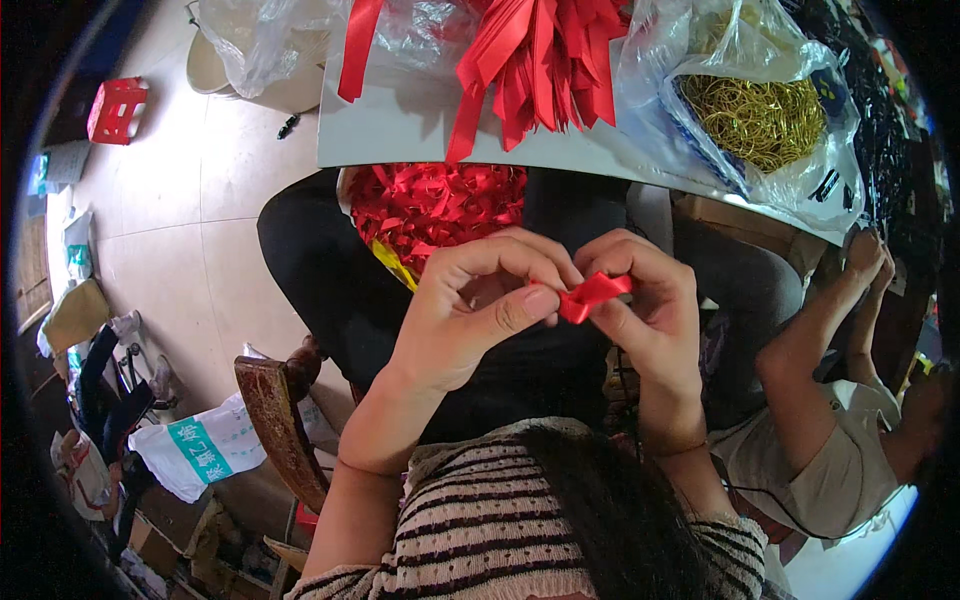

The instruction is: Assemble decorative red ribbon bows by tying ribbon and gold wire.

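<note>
Between my two hands, above my lap, a short red satin ribbon (598, 290) is folded or twisted into a small bow-like shape. My left hand (480, 300) pinches its left end between thumb and forefinger. On the other side, my right hand (645, 300) grips the ribbon with thumb and bent fingers. Just beyond the hands, a container (345, 190) full of small red ribbon bows (440, 205) rests by my legs, a yellow piece showing at its side. Long cut red ribbon strips (535, 70) hang over the table edge ahead.
On the white table (400, 135) a plastic bag holds gold cord (755, 115). A wooden chair arm (275, 420) stands at my left, near a white and teal sack (205, 445). A red basket (118, 110) lies on the floor. Another person (820, 420) works at the right.
</note>
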`<state>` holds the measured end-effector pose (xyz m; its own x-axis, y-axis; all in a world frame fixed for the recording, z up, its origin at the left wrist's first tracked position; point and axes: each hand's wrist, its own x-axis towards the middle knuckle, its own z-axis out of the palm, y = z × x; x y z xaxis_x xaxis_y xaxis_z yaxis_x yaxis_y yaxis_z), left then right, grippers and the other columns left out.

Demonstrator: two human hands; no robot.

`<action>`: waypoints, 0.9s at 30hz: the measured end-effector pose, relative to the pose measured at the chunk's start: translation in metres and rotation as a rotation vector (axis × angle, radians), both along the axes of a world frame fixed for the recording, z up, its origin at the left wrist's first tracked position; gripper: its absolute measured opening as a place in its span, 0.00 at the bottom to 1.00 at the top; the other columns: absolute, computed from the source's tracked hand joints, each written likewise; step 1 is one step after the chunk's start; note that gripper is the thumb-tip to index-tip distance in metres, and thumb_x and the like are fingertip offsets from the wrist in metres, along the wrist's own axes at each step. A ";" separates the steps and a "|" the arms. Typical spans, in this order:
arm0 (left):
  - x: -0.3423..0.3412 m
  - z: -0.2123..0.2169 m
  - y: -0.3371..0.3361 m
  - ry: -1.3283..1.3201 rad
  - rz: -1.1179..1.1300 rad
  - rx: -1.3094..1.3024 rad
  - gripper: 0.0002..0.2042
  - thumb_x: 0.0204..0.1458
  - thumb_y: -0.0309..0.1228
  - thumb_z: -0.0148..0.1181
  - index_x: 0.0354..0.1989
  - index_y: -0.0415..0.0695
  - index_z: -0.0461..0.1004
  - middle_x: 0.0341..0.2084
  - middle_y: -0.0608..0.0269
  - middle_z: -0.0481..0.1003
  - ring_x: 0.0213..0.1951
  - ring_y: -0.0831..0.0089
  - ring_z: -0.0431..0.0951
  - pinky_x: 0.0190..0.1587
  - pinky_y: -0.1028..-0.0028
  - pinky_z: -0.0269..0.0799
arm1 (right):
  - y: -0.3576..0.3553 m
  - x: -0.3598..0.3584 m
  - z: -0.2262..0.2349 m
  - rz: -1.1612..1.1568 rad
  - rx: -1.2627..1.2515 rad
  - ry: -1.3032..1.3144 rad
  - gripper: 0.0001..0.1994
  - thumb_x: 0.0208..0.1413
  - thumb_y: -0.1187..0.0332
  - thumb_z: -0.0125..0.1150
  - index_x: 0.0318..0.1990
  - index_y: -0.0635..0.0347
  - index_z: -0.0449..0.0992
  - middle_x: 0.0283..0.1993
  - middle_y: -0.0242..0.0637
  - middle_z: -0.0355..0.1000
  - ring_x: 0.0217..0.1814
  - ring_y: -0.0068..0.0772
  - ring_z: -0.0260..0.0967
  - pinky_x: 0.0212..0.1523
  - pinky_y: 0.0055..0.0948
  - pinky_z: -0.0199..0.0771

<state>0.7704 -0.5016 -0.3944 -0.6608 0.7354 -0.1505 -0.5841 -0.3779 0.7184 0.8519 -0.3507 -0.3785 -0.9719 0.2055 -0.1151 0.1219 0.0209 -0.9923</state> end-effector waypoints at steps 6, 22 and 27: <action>0.003 0.009 -0.007 -0.217 -0.203 0.077 0.07 0.50 0.28 0.57 0.34 0.38 0.69 0.23 0.60 0.72 0.19 0.75 0.74 0.21 0.82 0.66 | 0.014 -0.007 -0.008 0.048 -0.318 -0.097 0.04 0.48 0.75 0.56 0.28 0.68 0.71 0.33 0.37 0.70 0.35 0.23 0.66 0.38 0.21 0.64; -0.013 0.003 -0.006 -0.083 -0.188 -0.161 0.06 0.45 0.27 0.62 0.27 0.37 0.73 0.19 0.66 0.72 0.20 0.85 0.69 0.23 0.86 0.64 | 0.001 -0.009 0.005 -0.010 -0.537 -0.094 0.07 0.49 0.71 0.60 0.29 0.64 0.69 0.28 0.28 0.66 0.32 0.15 0.61 0.34 0.16 0.60; -0.037 0.021 -0.013 0.041 -0.397 -0.273 0.07 0.47 0.28 0.60 0.28 0.34 0.76 0.19 0.64 0.74 0.22 0.83 0.71 0.25 0.85 0.66 | 0.002 -0.010 0.010 0.001 -0.576 -0.170 0.10 0.46 0.68 0.61 0.25 0.63 0.68 0.26 0.33 0.66 0.28 0.19 0.60 0.31 0.17 0.59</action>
<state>0.7337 -0.5148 -0.3737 -0.3468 0.8690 -0.3530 -0.6144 0.0739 0.7855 0.8421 -0.3488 -0.3683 -0.9304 0.0626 -0.3611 0.2799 -0.5145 -0.8105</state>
